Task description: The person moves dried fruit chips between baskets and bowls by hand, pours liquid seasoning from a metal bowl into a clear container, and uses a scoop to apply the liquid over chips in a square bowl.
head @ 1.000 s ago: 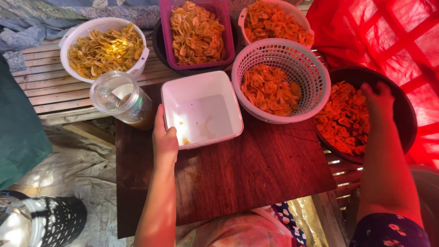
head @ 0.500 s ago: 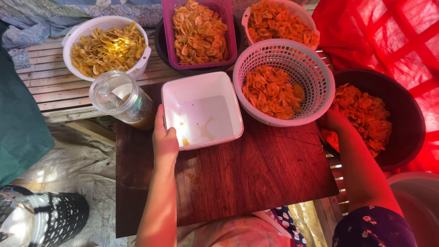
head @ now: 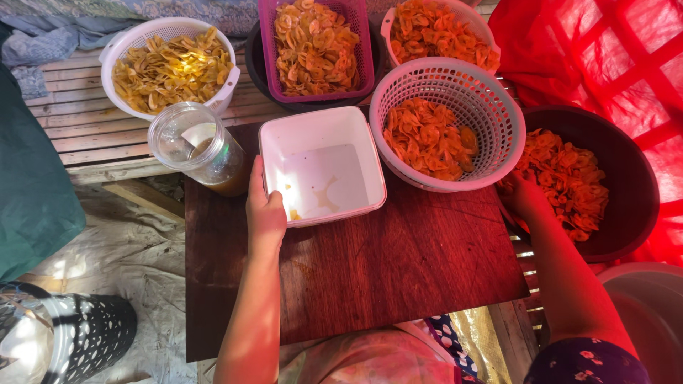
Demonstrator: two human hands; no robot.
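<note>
We look down on a dark wooden board (head: 398, 277), where our left hand (head: 265, 213) grips the near-left rim of a square white tub (head: 321, 165), nearly empty but for a smear of syrup. At ten o'clock from it stands a clear jar (head: 196, 146) of brown liquid. Our right hand (head: 523, 195) rests at the black bowl (head: 626, 192) of orange chips, just below the white mesh basket (head: 445, 124); we cannot tell whether its fingers are closed.

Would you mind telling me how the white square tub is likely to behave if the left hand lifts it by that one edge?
The white square tub looks nearly empty, so probably light. Thin plastic walls may flex where the left hand grips. The liquid film inside would likely run toward the lowered side.
</note>
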